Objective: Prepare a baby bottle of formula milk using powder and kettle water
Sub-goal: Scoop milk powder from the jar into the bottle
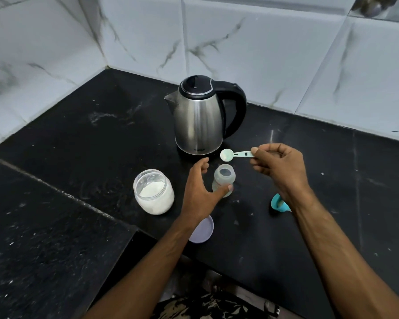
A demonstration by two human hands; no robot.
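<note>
**Q:** Layout, left to right?

**Me:** Open powder jar (154, 191) on the bench (78, 146), its lilac lid (202, 229) lying nearer me. My left hand (199, 192) curls loosely round the uncapped bottle (224, 180), thumb touching its side. Kettle (199, 116) stands behind. My right hand (278, 165) pinches the scoop (236, 154) by its handle, bowl just behind the bottle mouth. Teal cap (279, 203) lies far right.

**Q:** Doing this step well?

**Me:** I judge: firm up the left grasp, centre the bowl over the narrow mouth, tip slowly. Spill risk is high.
</note>
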